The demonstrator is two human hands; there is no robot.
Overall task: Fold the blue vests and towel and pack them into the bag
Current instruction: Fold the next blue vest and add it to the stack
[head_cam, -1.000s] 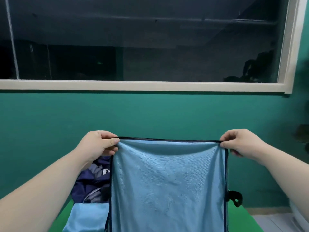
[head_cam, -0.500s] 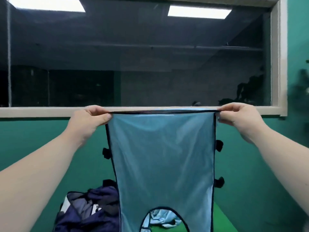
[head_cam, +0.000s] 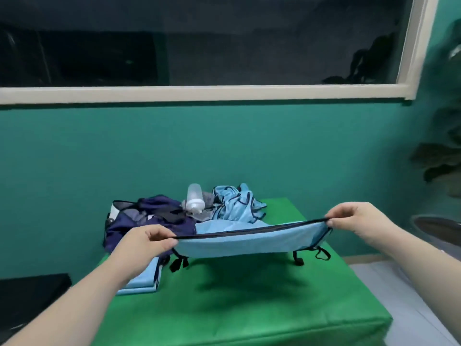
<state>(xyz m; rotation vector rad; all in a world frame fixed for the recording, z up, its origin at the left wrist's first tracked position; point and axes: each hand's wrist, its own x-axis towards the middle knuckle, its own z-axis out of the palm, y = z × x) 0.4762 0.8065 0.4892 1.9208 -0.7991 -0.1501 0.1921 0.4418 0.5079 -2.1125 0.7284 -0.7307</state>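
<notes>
Risk noted: a slack pinch at either corner would drop the edge and land the vest (head_cam: 249, 242) crooked. The left hand (head_cam: 143, 243) had its fingers (head_cam: 161, 233) curled, pinching the dark-trimmed left corner. The right hand (head_cam: 359, 221) pinched the right corner likewise. The vest hung stretched above the green counter (head_cam: 249, 308) (straps (head_cam: 178, 264) dangling), with the dark bag (head_cam: 134, 221) behind-left.

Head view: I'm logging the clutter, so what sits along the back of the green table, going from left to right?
Left to right: navy bag → clear bottle → crumpled pile of blue vests.
</notes>
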